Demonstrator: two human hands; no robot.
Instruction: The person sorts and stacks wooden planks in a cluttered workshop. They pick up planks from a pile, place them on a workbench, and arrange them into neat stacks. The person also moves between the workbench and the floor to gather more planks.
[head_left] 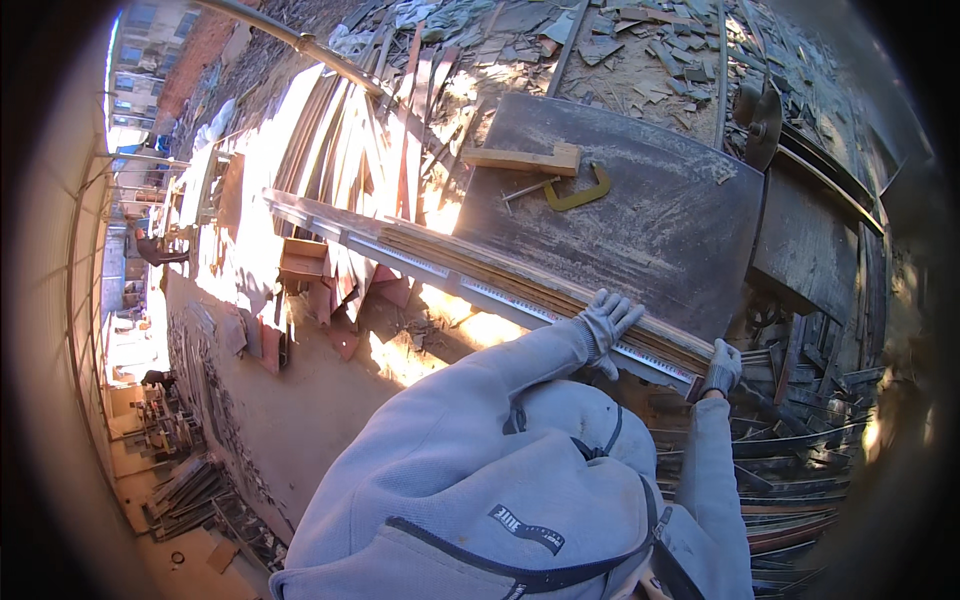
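Observation:
A stack of long, thin wooden strips (500,274) lies along the near edge of a dark, dusty machine table (640,220). A metal rail with a measuring scale (497,298) runs beside the strips on my side. My left hand (608,328), in a pale grey work glove, rests on the stack with its fingers spread. At the stack's right end, my gloved right hand (724,368) is closed around the strip ends; its fingertips are partly hidden. Farther back on the table sit a yellow C-clamp (588,196) and a short wooden block (528,160).
A round saw blade (765,128) stands at the table's far right, beside a metal rail. Loose boards (335,150) are piled at the far left. Offcuts (670,60) litter the ground behind the table. Dark strips (800,490) are stacked at the lower right. Someone (158,248) is in the left distance.

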